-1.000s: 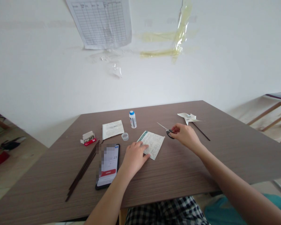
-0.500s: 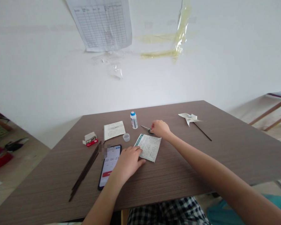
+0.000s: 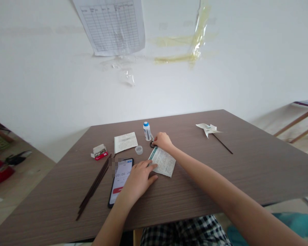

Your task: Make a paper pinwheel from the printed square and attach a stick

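My left hand (image 3: 141, 177) lies open, its fingertips resting on the left edge of a square of printed paper (image 3: 164, 162) with a green band. Just beyond that sheet, my right hand (image 3: 163, 140) is closed on a small pair of scissors (image 3: 152, 144). A dark handle loop shows beside the fingers, and the blades are mostly hidden. Close by on the left stands a white bottle (image 3: 146, 132) with a blue cap. A clear round cap (image 3: 139, 150) sits on the table between the bottle and my left hand.
A phone (image 3: 121, 181) running a timer lies under my left wrist, with dark sticks (image 3: 93, 188) beyond it. Farther back are an opened small red-and-white box (image 3: 100, 152) and another paper square (image 3: 125, 142). A paper pinwheel (image 3: 207, 130) on a stick lies at the right.
My right hand has moved left with the scissors, from the paper's far right corner to beside the bottle. The paper has turned slightly under my left hand, which has barely moved.
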{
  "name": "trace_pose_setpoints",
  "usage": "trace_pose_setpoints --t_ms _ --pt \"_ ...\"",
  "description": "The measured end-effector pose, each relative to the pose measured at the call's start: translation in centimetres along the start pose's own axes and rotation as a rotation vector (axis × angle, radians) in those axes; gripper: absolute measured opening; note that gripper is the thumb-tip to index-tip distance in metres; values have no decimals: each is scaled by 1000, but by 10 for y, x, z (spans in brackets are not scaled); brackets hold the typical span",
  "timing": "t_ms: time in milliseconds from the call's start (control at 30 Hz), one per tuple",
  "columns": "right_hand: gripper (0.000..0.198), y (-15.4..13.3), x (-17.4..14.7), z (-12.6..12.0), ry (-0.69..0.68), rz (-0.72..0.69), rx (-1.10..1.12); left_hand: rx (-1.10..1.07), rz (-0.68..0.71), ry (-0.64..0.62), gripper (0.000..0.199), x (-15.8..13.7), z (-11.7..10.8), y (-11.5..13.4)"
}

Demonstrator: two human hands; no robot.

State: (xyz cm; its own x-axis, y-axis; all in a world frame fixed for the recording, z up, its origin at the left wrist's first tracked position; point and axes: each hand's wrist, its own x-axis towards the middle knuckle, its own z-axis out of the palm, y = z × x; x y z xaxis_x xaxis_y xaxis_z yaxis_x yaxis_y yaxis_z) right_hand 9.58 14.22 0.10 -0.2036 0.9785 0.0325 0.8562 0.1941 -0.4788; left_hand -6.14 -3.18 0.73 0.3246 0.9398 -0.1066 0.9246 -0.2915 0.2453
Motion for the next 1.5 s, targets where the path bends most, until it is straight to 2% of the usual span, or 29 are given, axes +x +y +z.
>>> trace_pose_setpoints --t_ms 200,400,633,867,1100,1200,1500 --pt "9 5 13 4 -11 -70 113 -35 38 38 45 0 1 -4" --pt "12 12 20 7 -5 -123 181 -26 22 12 47 1 -3 -4" --pt "18 4 29 12 -8 -155 221 -22 11 0 47 0 -4 -3" --pt "22 3 39 6 36 -157 248 -56 38 22 47 -3 -2 -9" --pt "51 -1 55 8 53 -221 328 -48 -4 -32 51 -5 -7 -5" --pt "58 -5 60 13 45 -257 361 -56 12 -9 50 -5 -6 -5" --pt "34 -14 61 22 48 -232 347 -66 25 3 48 -3 -2 -10"
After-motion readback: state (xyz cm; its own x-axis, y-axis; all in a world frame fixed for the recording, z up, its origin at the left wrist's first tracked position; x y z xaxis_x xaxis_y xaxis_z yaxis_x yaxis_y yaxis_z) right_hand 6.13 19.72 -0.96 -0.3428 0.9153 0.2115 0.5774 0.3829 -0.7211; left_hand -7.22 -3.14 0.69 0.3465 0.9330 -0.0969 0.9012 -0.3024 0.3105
